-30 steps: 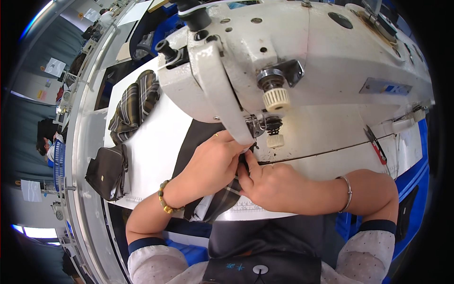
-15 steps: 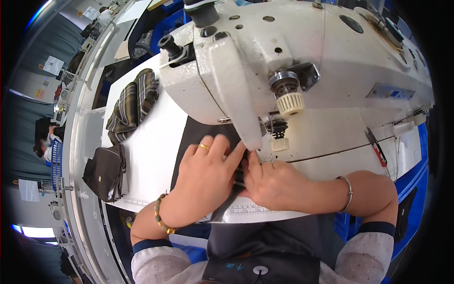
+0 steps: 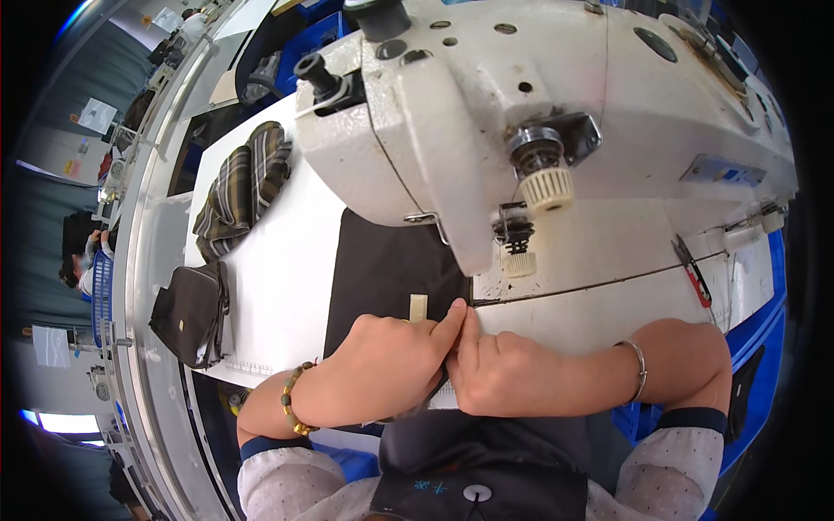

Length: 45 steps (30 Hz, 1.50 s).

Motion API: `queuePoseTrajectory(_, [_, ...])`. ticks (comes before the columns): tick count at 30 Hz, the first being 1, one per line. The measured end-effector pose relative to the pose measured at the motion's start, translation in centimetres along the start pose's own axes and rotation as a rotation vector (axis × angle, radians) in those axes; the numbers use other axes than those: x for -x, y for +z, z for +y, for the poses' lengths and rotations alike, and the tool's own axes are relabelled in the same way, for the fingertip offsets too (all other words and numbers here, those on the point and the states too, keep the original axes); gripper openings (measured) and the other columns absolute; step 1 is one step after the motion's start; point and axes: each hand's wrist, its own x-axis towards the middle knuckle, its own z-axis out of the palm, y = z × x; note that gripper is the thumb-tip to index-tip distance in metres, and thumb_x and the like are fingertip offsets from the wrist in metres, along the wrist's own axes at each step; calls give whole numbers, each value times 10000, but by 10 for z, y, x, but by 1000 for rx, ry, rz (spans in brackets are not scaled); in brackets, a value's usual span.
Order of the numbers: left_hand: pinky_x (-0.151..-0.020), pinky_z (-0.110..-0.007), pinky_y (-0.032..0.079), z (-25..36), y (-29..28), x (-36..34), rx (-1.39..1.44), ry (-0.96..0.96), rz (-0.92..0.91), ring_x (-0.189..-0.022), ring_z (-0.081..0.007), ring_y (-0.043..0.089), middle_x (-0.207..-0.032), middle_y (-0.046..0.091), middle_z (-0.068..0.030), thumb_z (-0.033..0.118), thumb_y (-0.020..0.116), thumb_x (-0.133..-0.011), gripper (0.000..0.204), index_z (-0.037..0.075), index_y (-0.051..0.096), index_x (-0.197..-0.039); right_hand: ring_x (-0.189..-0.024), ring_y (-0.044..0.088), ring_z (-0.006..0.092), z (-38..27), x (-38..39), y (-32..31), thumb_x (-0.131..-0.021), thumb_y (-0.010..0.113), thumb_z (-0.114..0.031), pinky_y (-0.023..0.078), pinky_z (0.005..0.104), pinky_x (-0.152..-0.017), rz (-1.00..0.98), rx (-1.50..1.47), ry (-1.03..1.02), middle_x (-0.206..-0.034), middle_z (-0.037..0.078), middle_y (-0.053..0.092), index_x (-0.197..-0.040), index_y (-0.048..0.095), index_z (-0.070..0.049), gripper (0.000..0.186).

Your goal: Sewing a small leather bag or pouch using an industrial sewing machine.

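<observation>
Dark cloth lies on the white table, its near part beneath the left hand. Left and right hand meet at its right edge, fingertips together — whether they pinch fabric, I cannot tell. Farther on: a pale tab, red-handled snips at right, then the sewing machine.
</observation>
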Motion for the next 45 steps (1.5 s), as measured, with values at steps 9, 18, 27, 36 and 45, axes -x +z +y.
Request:
queuePoseTrajectory(9, [-490,-415,493,-7,4,-9,169,-62,40,-524,-319,627,-621,625,-122,135,625,-814,579,-68,543,-1350,-457,536,126,0,-1,1,-695,621,-159,357,238,-404,6,-16,27,-849,313,711,-761,707,48,234])
queuePoseTrajectory(18, [-559,-430,520,-22,8,-23,253,-154,184,-612,-354,658,-667,647,-153,131,629,-815,557,-52,553,-1336,-466,537,130,11,-4,7,-672,638,-126,374,237,-397,-4,11,33,-863,330,703,-772,697,59,218])
queuePoseTrajectory(27, [-574,-384,538,-1,3,-4,248,-90,221,-745,-290,698,-860,705,-89,130,713,-776,410,37,633,-1168,-471,547,149,7,0,-1,-656,636,-134,393,244,-402,-9,-84,-17,-831,362,688,-721,670,73,219])
queuePoseTrajectory(36, [-543,-367,505,-3,6,-5,145,-73,200,-690,-253,675,-789,672,-55,86,732,-712,475,28,659,-1178,-464,518,133,5,0,-1,-689,615,-154,342,243,-405,5,-66,-33,-802,284,704,-762,697,39,222])
queuePoseTrajectory(45, [-531,-358,492,-5,11,-7,130,-35,172,-650,-244,657,-756,653,-49,61,723,-676,575,23,651,-1244,-444,516,130,1,2,-5,-690,616,-149,337,235,-397,-37,-89,-26,-833,321,703,-733,686,37,203])
